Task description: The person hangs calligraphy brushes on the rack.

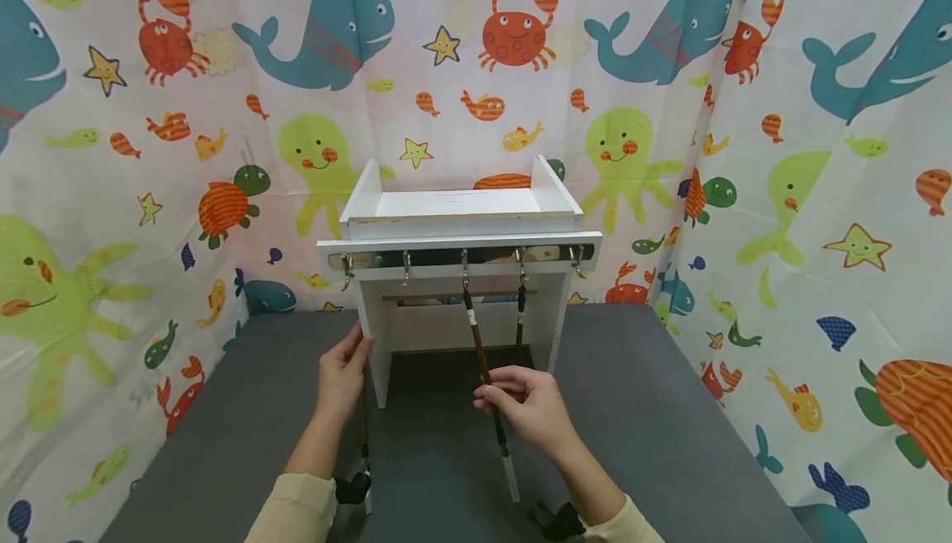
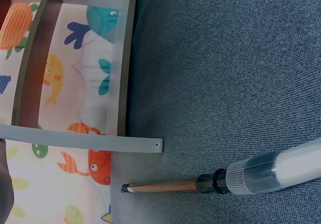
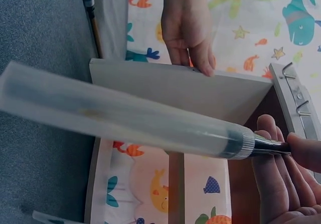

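Observation:
A brown-handled brush (image 1: pixel 482 353) with a translucent cap slants down from the middle hook (image 1: pixel 465 270), its top end right at the hook. My right hand (image 1: pixel 530 407) pinches its handle between thumb and fingers; the cap (image 3: pixel 150 118) fills much of the right wrist view. On the left, my left hand (image 1: pixel 344 369) holds the front edge of the white rack's side panel (image 1: pixel 378 361), thumb at the edge and fingers on the outer side. Another brush (image 1: pixel 520 320) hangs from the hook to the right. A third capped brush (image 2: pixel 170 186) lies on the table below my left hand.
The white rack (image 1: pixel 461 226) has a shelf on top and a metal strip of several hooks across its front. It stands on a grey table (image 1: pixel 632 411). A curtain (image 1: pixel 446 138) with sea animals surrounds the table at the back and sides.

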### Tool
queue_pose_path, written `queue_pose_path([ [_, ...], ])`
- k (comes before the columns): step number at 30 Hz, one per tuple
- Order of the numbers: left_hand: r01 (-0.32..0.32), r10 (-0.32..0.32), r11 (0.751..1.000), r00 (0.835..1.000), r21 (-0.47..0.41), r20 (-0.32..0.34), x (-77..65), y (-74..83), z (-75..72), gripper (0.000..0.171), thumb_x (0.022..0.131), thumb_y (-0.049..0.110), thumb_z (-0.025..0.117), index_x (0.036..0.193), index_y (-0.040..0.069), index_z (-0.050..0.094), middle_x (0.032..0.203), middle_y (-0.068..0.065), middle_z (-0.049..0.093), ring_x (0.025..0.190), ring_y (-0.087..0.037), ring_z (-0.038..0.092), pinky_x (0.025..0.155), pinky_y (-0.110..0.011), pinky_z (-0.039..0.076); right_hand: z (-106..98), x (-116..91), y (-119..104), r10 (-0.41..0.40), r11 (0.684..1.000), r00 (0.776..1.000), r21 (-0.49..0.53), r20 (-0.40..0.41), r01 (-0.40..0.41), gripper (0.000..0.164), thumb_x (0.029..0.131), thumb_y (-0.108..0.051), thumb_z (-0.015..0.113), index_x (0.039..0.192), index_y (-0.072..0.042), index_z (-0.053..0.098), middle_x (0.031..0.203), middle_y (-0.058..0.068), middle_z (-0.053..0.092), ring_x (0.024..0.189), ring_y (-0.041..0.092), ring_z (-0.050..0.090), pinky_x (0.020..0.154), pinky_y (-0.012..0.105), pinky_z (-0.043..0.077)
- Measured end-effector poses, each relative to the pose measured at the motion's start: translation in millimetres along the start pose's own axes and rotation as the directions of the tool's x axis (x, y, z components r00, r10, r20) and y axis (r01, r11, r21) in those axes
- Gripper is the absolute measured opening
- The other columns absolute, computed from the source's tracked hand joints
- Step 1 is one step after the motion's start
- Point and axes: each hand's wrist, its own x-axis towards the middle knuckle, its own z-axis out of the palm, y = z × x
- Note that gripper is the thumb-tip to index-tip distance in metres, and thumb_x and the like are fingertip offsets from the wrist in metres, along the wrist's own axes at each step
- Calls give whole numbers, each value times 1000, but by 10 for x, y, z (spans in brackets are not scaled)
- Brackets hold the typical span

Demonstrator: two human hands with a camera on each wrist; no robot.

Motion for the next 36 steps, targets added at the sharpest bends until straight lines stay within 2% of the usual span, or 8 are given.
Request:
queue_pose_path([
  [7,6,-6,1000,1000,9,-4,17,-10,-25,49,91,40,58,138,26,49,141,-1,49,129,-19,48,98,-30,46,26,82,75,36,998,999,-57,-35,-38,17,91,-3,61,106,5,64,96,26,70,81,29,72,70,35,59],
  [13,15,-15,999,1000,33,-7,5,-17,-38,50,90,45,58,136,29,50,139,-1,52,127,-18,50,96,-29,47,33,146,205,24,993,999,-115,-46,-30,19,91,-3,61,108,5,63,102,24,70,90,36,69,75,27,58],
  [22,5,-5,999,1000,34,-8,7,-10,-19,49,89,46,59,135,30,52,137,1,54,124,-14,53,96,-30,48,-9,134,281,1,967,982,-250,-189,-49,31,90,-9,65,120,-5,64,117,15,67,106,29,65,86,34,56],
  [25,4,-3,1000,1000,29,-10,4,-16,-18,49,89,46,59,134,30,52,137,1,54,123,-15,53,95,-29,48,-48,112,255,-4,965,974,-257,-226,-56,29,90,-9,65,119,-7,65,116,14,68,106,28,66,85,31,56],
  [29,9,-9,999,1000,36,-15,-8,-30,-24,48,89,47,59,134,30,53,136,2,55,122,-14,54,92,-25,50,-153,92,212,-73,970,964,-242,-255,9,23,90,-8,65,113,-5,68,110,16,70,98,26,69,81,26,57],
  [32,16,-16,999,1000,40,-16,-19,-39,-26,48,89,47,59,133,30,54,136,3,55,123,-14,53,93,-27,50,-274,96,177,-151,975,953,-198,-262,100,20,90,-4,64,108,0,68,105,20,70,92,30,70,78,30,58],
  [36,23,-22,999,1000,45,-13,-22,-48,-25,49,89,48,58,133,30,54,136,3,54,125,-14,52,96,-32,48,-440,102,106,-228,968,923,-177,-309,179,18,90,-1,62,105,7,68,99,24,70,86,36,70,73,36,58],
])
